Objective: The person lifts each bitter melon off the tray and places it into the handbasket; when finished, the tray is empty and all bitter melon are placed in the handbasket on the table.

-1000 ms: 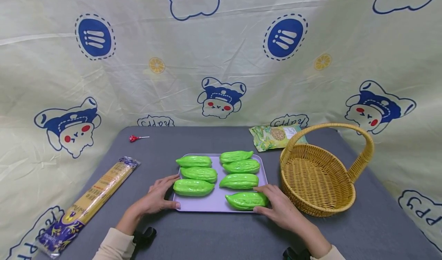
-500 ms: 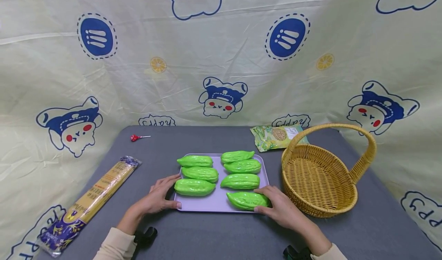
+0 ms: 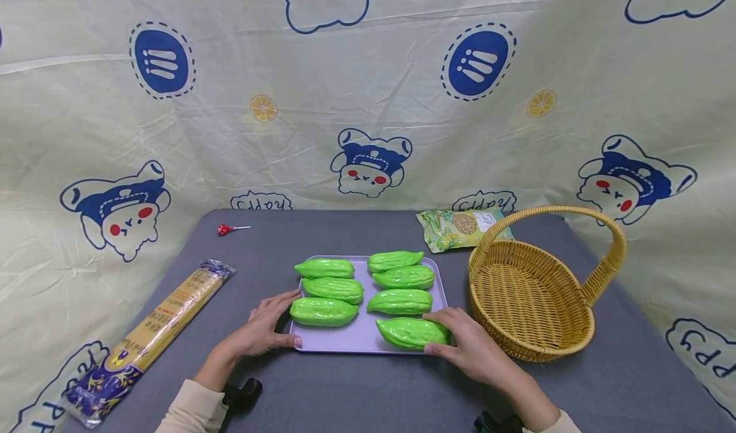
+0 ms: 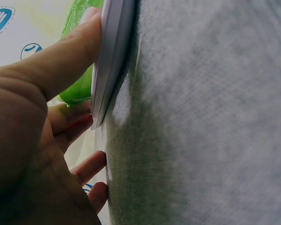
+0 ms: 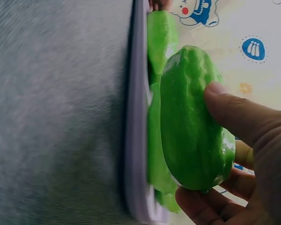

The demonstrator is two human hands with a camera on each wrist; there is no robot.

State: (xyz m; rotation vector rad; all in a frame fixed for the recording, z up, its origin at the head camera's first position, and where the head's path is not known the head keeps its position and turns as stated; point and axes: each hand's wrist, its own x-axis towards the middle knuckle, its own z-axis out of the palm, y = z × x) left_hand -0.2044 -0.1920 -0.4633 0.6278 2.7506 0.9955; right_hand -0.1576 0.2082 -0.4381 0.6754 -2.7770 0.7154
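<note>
A lilac tray (image 3: 339,342) carries several glossy green bitter melons, with ridged skins and pointed ends, in two columns. My right hand (image 3: 468,347) grips the nearest one in the right column, a bitter melon (image 3: 411,334). In the right wrist view the thumb presses one side of that bitter melon (image 5: 189,122) and the fingers curl under its end; it stands out past the tray rim. My left hand (image 3: 264,327) holds the tray's near left corner, thumb over the rim (image 4: 107,61) and fingers along the left side. Its two outer fingertips rest at the tablecloth.
A wicker basket (image 3: 531,350) with a tall handle stands right of the tray. Behind it lies a green-yellow food packet (image 3: 460,228). A long noodle packet (image 3: 155,337) slants along the left side, and a small red-headed lollipop-like item (image 3: 227,229) lies at the back left.
The right hand and its bitter melon have risen very slightly from the tray over the last half second. The left hand and the tray stay in place.
</note>
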